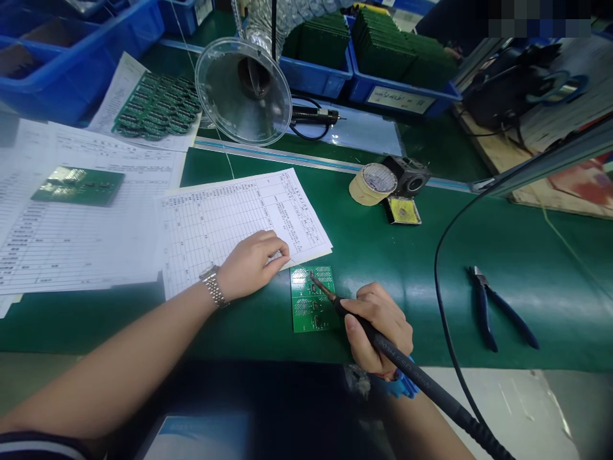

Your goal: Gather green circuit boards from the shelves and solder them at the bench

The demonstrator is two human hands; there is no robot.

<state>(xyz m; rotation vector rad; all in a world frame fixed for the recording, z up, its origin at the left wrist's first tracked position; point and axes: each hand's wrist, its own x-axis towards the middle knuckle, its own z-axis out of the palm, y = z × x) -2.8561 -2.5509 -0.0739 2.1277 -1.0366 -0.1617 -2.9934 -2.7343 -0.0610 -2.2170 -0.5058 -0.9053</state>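
Observation:
A small green circuit board (301, 318) lies flat on the green work mat, near its front edge. My right hand (380, 322) is wrapped round the black handle of a soldering iron (407, 367), pen-like. The iron's tip meets the upper part of the board, beside a small component. My left hand (256, 265), a metal watch at its wrist, pinches a thin solder wire (297, 262) between thumb and forefinger at the board's top left corner. The wire runs toward the iron's tip; whether the two touch is too fine to tell. Printed sheets (220, 223) lie under my left hand.
Blue-handled cutters (486, 310) lie at right, beside the iron's black cable (438, 275). A round tin (372, 185) and an iron stand (407, 176) are behind the board. A clear fume funnel (243, 92) hangs over the mat. Blue bins (316, 80) hold stacked boards.

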